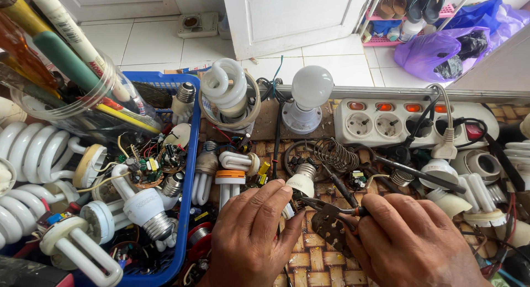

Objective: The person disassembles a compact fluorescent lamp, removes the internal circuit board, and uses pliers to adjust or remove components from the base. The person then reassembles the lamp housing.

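My left hand (251, 237) grips a white lamp base with a metal screw cap (302, 179), holding it against the woven mat. My right hand (411, 237) is closed on the handles of a pair of pliers (326, 205), whose jaws reach left and touch the lamp base by my left fingertips. A small dark metal plate (329, 227) lies under the pliers, between both hands.
A blue basket (190, 154) at left holds spiral lamps and circuit boards. A clear jar of tools (66, 71) stands behind it. A white power strip (386, 121), a round bulb in a socket (309, 93), a soldering iron stand coil (334, 153) and loose lamps crowd the bench.
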